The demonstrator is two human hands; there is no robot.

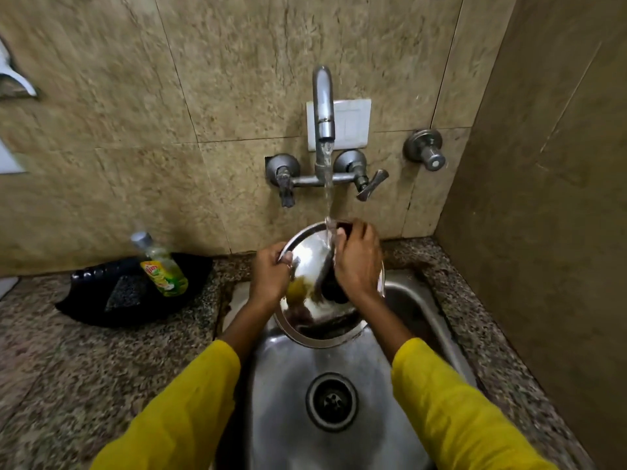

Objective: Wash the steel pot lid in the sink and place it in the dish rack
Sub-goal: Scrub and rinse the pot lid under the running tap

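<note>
Setting: steel sink point(285, 395) under running tap point(323, 106).
Lid: steel pot lid point(310, 266) tilted between both hands, under the stream.
Left hand point(269, 276): fingers pinching the lid's rim.
Right hand point(358, 262): fingers curled, pressing a dark scrubber point(344, 228) on the lid.

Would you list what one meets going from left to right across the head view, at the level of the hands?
Black tray → green dish soap bottle → left hand → steel lid → right hand → side wall.

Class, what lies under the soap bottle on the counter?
The soap bottle leans on a black tray, beside a dark scrubber. The tray beneath the bottle is hidden.
</note>
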